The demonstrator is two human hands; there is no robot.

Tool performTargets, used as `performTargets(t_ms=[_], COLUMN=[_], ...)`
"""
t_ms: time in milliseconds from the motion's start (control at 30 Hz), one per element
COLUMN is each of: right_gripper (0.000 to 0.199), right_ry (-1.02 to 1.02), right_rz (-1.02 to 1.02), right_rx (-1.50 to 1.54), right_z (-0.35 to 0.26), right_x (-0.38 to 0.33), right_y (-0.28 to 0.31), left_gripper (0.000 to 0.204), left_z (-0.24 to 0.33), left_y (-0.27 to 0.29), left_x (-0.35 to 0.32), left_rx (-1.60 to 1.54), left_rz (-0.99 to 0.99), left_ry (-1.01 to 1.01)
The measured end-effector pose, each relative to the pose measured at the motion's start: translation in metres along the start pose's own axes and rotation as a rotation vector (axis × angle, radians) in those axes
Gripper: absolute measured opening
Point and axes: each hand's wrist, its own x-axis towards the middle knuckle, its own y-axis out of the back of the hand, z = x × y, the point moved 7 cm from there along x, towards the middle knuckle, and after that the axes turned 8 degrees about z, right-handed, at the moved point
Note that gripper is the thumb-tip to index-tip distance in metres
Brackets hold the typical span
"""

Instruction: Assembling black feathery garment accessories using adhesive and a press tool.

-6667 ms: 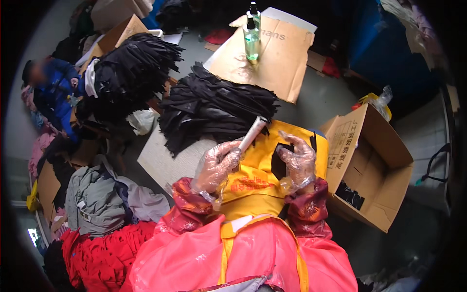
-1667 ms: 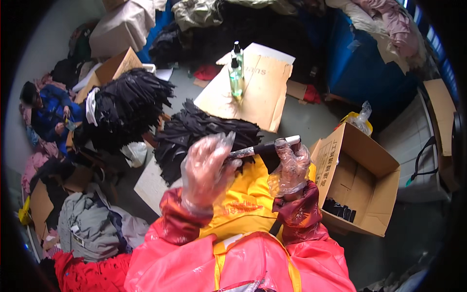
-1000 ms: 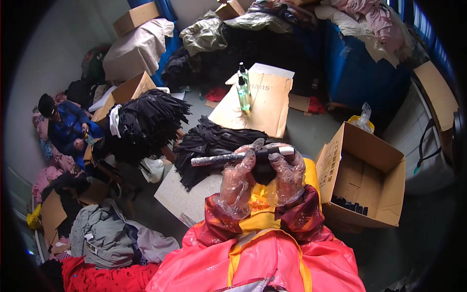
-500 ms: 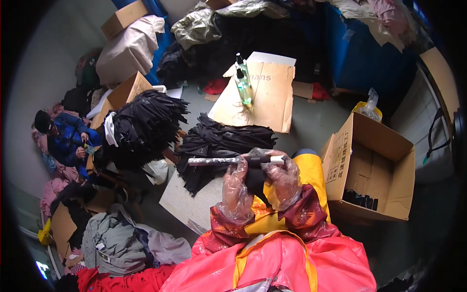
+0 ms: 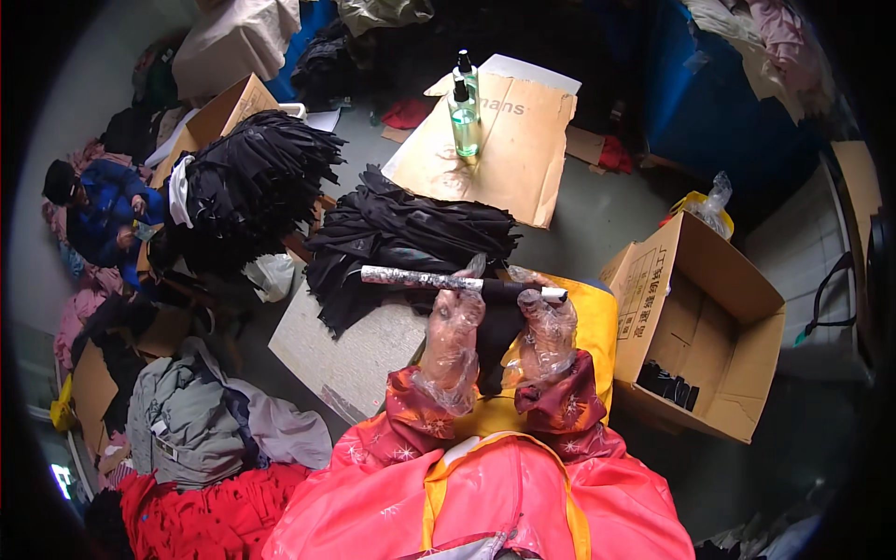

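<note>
We see our left hand (image 5: 455,322) and our right hand (image 5: 544,322) close together, both inside thin clear plastic gloves. The fingers of each hand are curled shut around one long rolled tube (image 5: 448,279). The tube lies flat, side to side. Its left part is pale and speckled and sticks out past our left hand. Its right part has a black cloth (image 5: 499,327) pulled over it, and the cloth hangs down between our hands.

Under our hands is a yellow apron (image 5: 597,345) on our lap, and we wear pink sleeves (image 5: 420,420).

Just past the tube lies a pile of black cloths (image 5: 411,233), partly on a flat grey board (image 5: 359,345). The tube and our hands hide the near edge of the pile.

Farther off, two spray bottles (image 5: 464,107) stand on flat brown cardboard (image 5: 509,140).

To our right is an open brown box (image 5: 719,327) with some dark things inside. To our left is a bigger heap of black cloth (image 5: 252,187). Near it lie grey clothes (image 5: 182,420) and red clothes (image 5: 196,509). Far left sits a person in a blue coat (image 5: 103,210).
</note>
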Motion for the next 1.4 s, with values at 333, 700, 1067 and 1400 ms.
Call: performTargets(t_ms=[333, 700, 1067, 1400], right_gripper=[0.031, 0.028, 0.027, 0.066], right_ry=[-0.02, -0.016, -0.02, 0.092], right_rz=[0.008, 0.025, -0.071, -0.059], right_rx=[-0.056, -0.093, -0.101, -0.175], right_z=[-0.008, -0.007, -0.013, -0.018], right_x=[0.005, 0.001, -0.001, 0.004], right_y=[0.02, 0.02, 0.007, 0.016], left_gripper=[0.015, 0.016, 0.027, 0.026], left_z=[-0.003, -0.008, -0.02, -0.023], left_y=[0.005, 0.007, 0.0, 0.01], left_x=[0.019, 0.019, 0.015, 0.018], left_rx=[0.133, -0.083, 0.069, 0.081], left_rz=[0.011, -0.072, -0.208, -0.138], left_ry=[0.052, 0.149, 0.169, 0.231])
